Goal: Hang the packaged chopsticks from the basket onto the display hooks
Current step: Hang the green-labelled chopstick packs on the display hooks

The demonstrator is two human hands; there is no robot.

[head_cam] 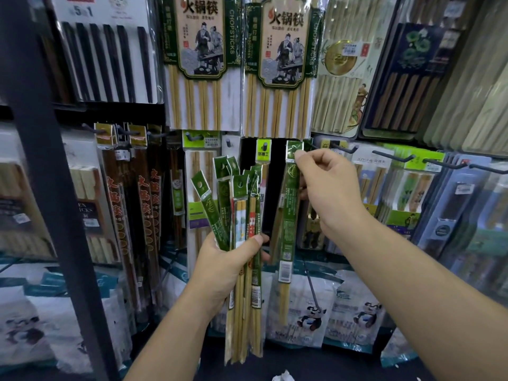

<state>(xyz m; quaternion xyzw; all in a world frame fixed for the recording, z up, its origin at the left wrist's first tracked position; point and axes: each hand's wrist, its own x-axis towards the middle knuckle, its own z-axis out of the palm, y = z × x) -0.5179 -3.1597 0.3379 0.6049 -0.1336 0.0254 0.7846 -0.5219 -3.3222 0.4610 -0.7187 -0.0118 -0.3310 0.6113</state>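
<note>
My left hand (228, 259) grips a fanned bundle of several green-labelled chopstick packs (242, 204), upright, in front of the display wall. My right hand (327, 188) pinches the green header of a single chopstick pack (288, 224) with thumb and forefinger. That pack hangs straight down, its top hole held at a dark display hook (313, 145) just below the big upper packs. Whether the hole is over the hook is hidden by my fingers. The basket is not in view.
Large hot-pot chopstick packs (200, 61) hang above. Dark red chopstick packs (132, 204) hang at the left, behind a dark vertical post (52, 171). Bare black hooks (390, 156) stick out at the right. Panda-printed bags (310, 312) stand on the shelf below.
</note>
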